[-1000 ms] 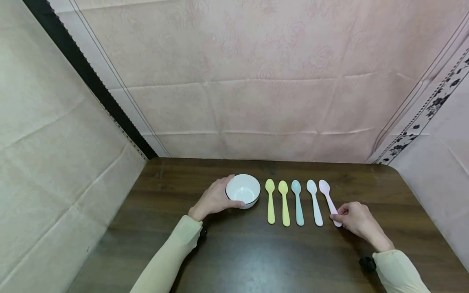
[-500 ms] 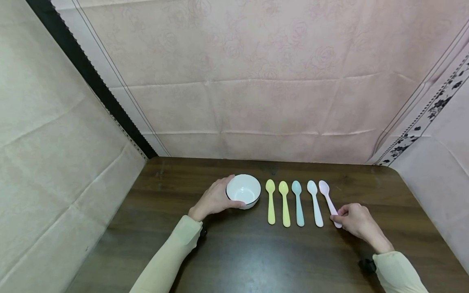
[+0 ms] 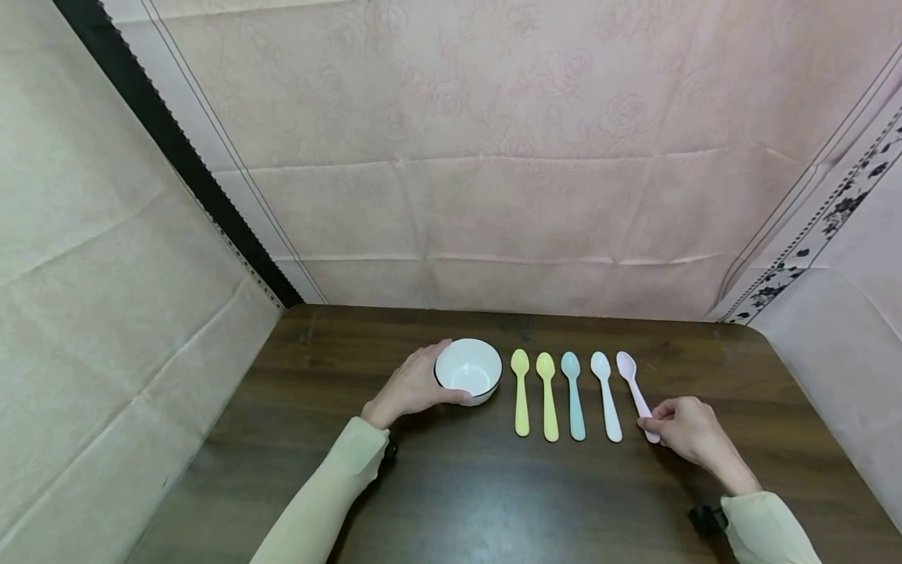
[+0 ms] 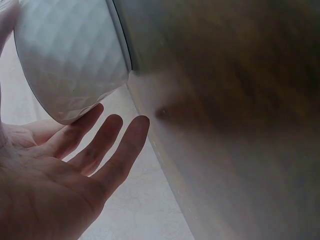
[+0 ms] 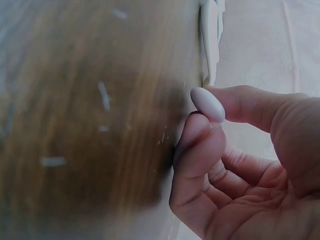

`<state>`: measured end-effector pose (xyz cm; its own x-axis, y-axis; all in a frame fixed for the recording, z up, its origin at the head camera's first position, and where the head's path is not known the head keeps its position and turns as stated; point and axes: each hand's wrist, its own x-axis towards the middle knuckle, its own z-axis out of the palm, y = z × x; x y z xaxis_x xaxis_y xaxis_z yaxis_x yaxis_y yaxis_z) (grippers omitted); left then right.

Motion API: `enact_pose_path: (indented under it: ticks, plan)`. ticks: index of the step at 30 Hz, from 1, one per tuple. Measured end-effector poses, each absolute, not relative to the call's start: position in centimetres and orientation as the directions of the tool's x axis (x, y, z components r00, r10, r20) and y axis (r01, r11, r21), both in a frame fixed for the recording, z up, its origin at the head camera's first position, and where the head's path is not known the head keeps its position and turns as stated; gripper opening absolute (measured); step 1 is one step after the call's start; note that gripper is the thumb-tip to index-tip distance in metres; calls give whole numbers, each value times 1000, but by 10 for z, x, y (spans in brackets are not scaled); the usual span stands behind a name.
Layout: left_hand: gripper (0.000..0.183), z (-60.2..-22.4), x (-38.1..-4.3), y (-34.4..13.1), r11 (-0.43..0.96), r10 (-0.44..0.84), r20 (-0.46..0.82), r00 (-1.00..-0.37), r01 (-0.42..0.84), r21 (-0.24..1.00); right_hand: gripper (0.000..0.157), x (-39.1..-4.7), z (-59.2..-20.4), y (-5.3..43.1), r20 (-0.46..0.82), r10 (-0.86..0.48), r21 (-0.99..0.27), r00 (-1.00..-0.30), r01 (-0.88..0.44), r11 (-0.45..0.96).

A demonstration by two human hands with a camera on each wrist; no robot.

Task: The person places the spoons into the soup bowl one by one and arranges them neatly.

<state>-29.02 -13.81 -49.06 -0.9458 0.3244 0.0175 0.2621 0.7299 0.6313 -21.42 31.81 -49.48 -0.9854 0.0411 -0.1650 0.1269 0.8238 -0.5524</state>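
Note:
My left hand [image 3: 416, 382] holds a white bowl [image 3: 468, 368] with a dark rim line, thumb on the near side and fingers round the far side. In the left wrist view the bowl [image 4: 72, 55] shows a quilted outer wall, and several fingers [image 4: 125, 150] extend below it. At the right end of a row of spoons, my right hand [image 3: 689, 431] pinches the handle end of a pale pink spoon [image 3: 632, 384] between thumb and fingers. The right wrist view shows that handle tip [image 5: 207, 105] between the thumb and curled fingers of the right hand [image 5: 235, 160].
Left of the pink spoon lie a white spoon [image 3: 607, 399], a blue spoon [image 3: 574, 399] and two yellow spoons, one [image 3: 521, 395] beside the bowl and another [image 3: 548, 399]. All rest on a dark wooden table [image 3: 479, 493]. Pale cloth [image 3: 493, 211] hangs behind its far edge.
Both hands keep their holds on the bowl and the pink spoon. The whole scene sits slightly lower in the head view; little else differs.

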Motion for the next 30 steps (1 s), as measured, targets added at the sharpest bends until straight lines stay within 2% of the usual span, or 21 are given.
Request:
enact_pose_path:
  ticks: [13,30]
  plan:
    - [114,-491,-292,-139,716,346,26,-938,282,639,31,-209,-495,319,-176,75,-578,-982,165,799]
    - [115,-492,-293,-140,707,349,34,-936,287,646,27,-199,-475,301,-142,72,-634,-987,147,760]
